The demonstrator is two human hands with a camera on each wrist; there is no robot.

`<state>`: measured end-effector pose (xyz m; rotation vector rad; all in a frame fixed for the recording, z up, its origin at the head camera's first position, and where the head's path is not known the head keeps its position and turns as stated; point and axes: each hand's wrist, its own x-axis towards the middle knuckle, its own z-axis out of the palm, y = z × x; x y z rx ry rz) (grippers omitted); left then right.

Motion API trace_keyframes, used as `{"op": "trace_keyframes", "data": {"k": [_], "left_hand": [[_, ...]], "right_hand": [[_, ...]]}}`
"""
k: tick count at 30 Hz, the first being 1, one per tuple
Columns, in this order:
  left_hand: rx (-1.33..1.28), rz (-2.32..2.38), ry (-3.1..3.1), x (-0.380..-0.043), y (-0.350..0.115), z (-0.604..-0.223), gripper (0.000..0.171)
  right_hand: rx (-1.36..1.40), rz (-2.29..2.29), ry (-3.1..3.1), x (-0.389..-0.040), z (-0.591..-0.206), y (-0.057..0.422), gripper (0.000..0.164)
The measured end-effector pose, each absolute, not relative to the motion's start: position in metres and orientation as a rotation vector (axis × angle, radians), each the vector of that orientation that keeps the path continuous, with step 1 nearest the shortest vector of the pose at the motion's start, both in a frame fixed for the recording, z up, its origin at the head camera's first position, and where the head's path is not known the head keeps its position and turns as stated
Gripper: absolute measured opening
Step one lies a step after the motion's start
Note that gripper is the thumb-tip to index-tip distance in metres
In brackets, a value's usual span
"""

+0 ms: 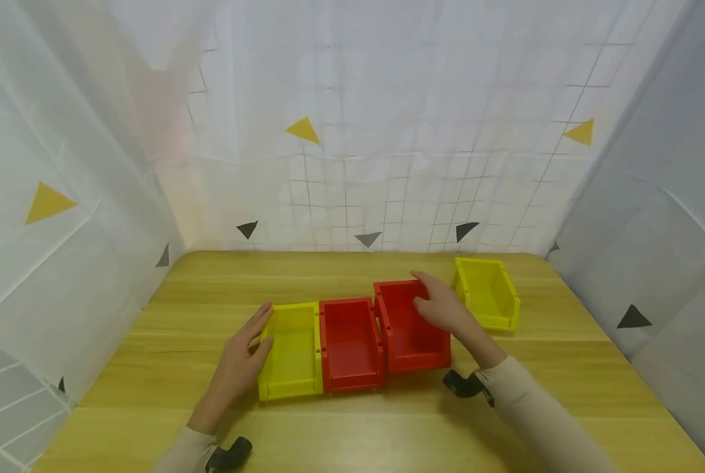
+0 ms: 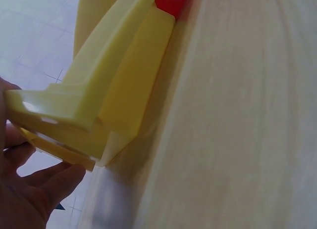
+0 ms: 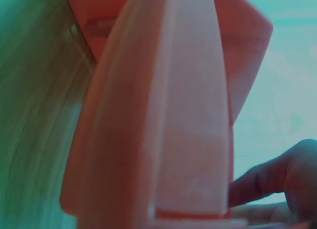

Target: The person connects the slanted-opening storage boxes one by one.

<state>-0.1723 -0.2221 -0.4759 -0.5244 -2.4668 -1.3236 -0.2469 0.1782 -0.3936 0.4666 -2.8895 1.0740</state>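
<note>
Along the left wall of a yellow bin (image 1: 291, 355), my left hand (image 1: 236, 361) rests with fingers and thumb at the rim. The left wrist view shows that bin's yellow wall (image 2: 133, 75) close up, fingertips against its edge. A red bin (image 1: 352, 348) stands directly beside the yellow one. My right hand (image 1: 445, 307) grips the right wall of a second red bin (image 1: 414, 335), thumb on the inner side and fingers over the far rim. This bin sits slightly askew beside the first red bin. Its red wall (image 3: 188, 115) fills much of the right wrist view.
Another yellow bin (image 1: 488, 295) stands at the back right of the wooden table (image 1: 352, 433), just beyond my right hand. White sheets (image 1: 387, 131) with triangles and grid lines enclose the table at the back and both sides.
</note>
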Motion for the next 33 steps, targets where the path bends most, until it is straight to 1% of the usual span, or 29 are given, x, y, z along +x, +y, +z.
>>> {"op": "trace_keyframes", "data": {"k": [3,5,10,12,14,21,33], "left_hand": [[-0.518,-1.326,-2.470,-0.173,-0.222,-0.476,0.057],[-0.514,-1.327,-2.471,-0.172,-0.221,-0.475,0.057],[-0.516,-1.332,-2.466,-0.172,-0.221,-0.474,0.056],[-0.518,-1.330,-2.466,-0.172,-0.221,-0.474,0.056],[-0.519,-1.326,-2.469,-0.172,-0.221,-0.474,0.057],[-0.524,-1.338,-2.461,-0.171,-0.221,-0.472,0.057],[-0.534,-1.295,-2.453,-0.173,-0.220,-0.476,0.055]], "right_hand": [[0.474,1.013,-2.847,-0.242,-0.389,0.174,0.060],[0.475,0.953,-2.855,-0.237,-0.387,0.168,0.064],[0.427,0.723,-2.973,-0.229,-0.386,0.153,0.089],[0.406,0.651,-3.002,-0.228,-0.386,0.148,0.094],[0.399,0.608,-3.009,-0.227,-0.387,0.145,0.094],[0.367,0.605,-2.993,-0.226,-0.389,0.143,0.085],[0.304,0.575,-3.003,-0.223,-0.391,0.139,0.082]]}}
